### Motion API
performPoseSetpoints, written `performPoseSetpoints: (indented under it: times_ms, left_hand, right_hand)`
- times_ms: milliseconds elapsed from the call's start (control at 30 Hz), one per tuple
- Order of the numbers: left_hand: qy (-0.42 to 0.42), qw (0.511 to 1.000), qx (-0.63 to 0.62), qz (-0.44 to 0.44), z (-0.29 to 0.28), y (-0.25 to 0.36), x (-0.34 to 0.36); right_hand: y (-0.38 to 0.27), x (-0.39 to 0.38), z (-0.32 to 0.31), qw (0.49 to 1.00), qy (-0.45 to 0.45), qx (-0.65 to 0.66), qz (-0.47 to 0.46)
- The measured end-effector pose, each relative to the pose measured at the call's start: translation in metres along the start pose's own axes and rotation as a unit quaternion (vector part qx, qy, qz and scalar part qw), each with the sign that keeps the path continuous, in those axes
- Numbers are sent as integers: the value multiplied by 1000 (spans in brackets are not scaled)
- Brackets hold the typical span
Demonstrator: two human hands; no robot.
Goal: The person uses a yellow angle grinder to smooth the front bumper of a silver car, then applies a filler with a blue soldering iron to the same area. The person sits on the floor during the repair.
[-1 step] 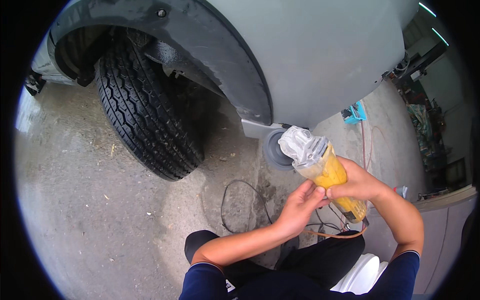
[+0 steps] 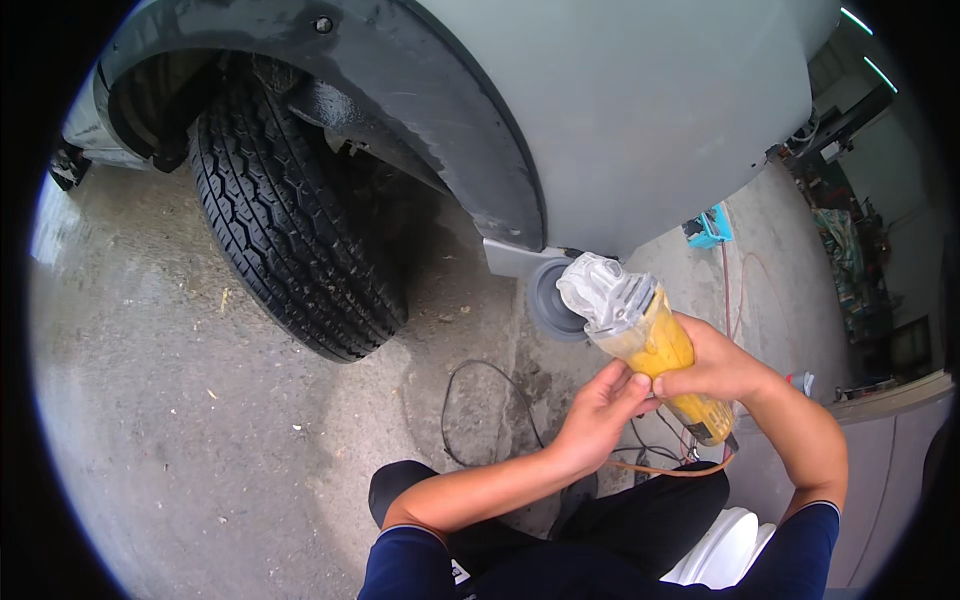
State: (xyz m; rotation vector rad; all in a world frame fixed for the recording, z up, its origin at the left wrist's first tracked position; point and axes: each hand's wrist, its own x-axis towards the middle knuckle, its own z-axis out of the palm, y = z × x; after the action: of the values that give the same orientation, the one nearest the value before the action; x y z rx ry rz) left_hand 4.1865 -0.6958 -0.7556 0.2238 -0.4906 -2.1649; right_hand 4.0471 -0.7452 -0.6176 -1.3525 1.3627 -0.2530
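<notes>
A yellow angle grinder [image 2: 662, 345] with a dusty, whitish head is held slantwise in front of me. Its round grey disc [image 2: 553, 300] is close to the lower edge of the grey body panel [image 2: 640, 120]; whether they touch I cannot tell. My right hand [image 2: 715, 365] wraps round the grinder's body from the right. From the left, my left hand [image 2: 603, 408] closes on the same body, thumb against its side near the right thumb. Part of the left fingers is hidden behind the tool. An orange-brown cord [image 2: 670, 473] hangs by its rear end.
To the left stands a black treaded tyre [image 2: 290, 220] under a dark wheel-arch trim [image 2: 440, 110]. A dark cable [image 2: 450, 400] loops over the concrete floor [image 2: 250, 440]. A turquoise box-shaped thing [image 2: 710, 228] sits beyond the panel. White buckets [image 2: 730, 550] are beside my right leg.
</notes>
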Motion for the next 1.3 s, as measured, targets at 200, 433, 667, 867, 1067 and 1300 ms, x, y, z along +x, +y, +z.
performPoseSetpoints:
  times_ms: [200,433,667,867,1067,1300]
  left_hand:
    - [-5,1000,-10,9,-4,-2,7]
    - [-10,1000,-11,17,-7,-2,12]
    - [-6,1000,-18,24,-6,0,13]
    - [-5,999,-22,33,-6,0,16]
    - [-5,999,-26,36,-5,0,16]
    - [-8,999,-28,35,-5,2,16]
  right_hand:
    - [1,6,-4,1000,9,-24,3]
    - [6,11,-9,999,12,-36,-1]
    - [-2,13,-10,999,3,-39,10]
    - [-8,16,-13,999,-3,-36,29]
    - [-13,17,-14,999,-12,-28,41]
    - [-17,18,-14,999,-21,-19,43]
